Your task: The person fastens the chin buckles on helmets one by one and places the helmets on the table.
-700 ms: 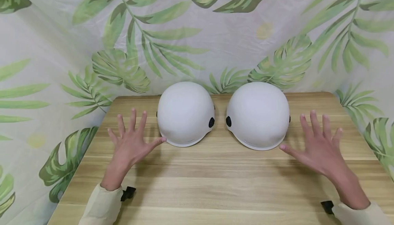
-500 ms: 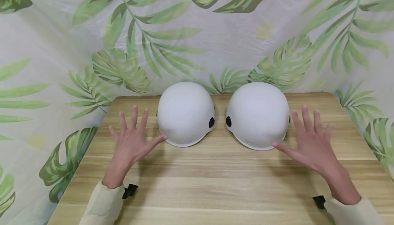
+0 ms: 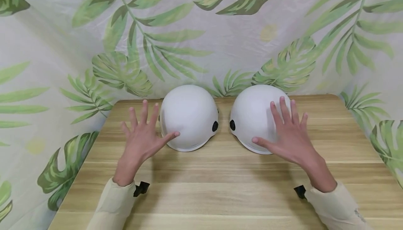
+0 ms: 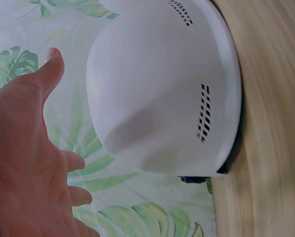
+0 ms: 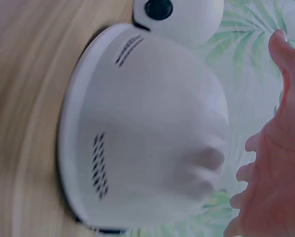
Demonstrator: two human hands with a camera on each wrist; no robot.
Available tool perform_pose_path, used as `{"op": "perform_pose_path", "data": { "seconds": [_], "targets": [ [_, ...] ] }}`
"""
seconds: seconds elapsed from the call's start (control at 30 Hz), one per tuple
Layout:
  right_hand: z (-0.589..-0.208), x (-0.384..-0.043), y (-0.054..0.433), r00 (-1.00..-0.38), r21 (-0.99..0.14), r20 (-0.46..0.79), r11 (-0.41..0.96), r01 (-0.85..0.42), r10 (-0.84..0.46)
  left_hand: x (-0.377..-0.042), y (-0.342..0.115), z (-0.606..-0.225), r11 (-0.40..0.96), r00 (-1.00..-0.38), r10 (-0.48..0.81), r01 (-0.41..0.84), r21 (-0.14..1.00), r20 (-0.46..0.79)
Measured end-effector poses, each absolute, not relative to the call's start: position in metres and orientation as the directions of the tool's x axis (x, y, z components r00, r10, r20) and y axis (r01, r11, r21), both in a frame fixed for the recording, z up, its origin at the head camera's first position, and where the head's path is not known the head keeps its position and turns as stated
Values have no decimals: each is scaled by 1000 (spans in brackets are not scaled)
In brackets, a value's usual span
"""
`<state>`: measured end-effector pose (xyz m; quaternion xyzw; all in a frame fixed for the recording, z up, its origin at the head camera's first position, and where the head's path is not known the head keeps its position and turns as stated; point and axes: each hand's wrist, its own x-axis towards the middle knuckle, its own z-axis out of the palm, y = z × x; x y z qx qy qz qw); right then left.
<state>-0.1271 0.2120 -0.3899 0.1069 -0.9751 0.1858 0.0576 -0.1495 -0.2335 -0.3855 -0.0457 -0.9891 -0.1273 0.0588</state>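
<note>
Two white helmets stand side by side at the far part of the wooden table. In the head view the left helmet (image 3: 192, 114) has its lower left side overlapped by the thumb of my left hand (image 3: 143, 139), whose fingers are spread. My right hand (image 3: 291, 139), also spread wide, overlaps the right part of the right helmet (image 3: 252, 114). Neither hand holds anything. Both wrist views show a gap between the hand and the helmet: the left palm (image 4: 29, 148) faces its vented shell (image 4: 157, 89), and the right palm (image 5: 276, 158) faces the other shell (image 5: 152, 128).
Both helmets rest on the wood-grain table (image 3: 201, 195), close to its back edge. Behind them hangs a leaf-patterned cloth (image 3: 233, 44). Black wrist mounts (image 3: 141, 189) stick out inward from the pale sleeves (image 3: 110, 202).
My right hand has moved left and slightly forward, from beside the right helmet to in front of it. The left hand has shifted a little right and forward. The helmets stay put.
</note>
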Motion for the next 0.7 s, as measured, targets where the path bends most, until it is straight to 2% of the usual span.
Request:
{"op": "perform_pose_path", "data": {
  "seconds": [0.2, 0.5, 0.7],
  "targets": [
    [-384, -139, 185, -964, -376, 163, 890, -258, -210, -158, -226, -381, 949, -987, 80, 119, 292, 142],
    [-379, -152, 148, -952, -438, 175, 847, -302, -249, -170, -216, -366, 886, -983, 113, 165, 434, 143],
    [-379, -159, 125, -949, -486, 172, 815, -316, -266, -177, -219, -370, 837, -980, 149, 197, 511, 134]
  ]
}}
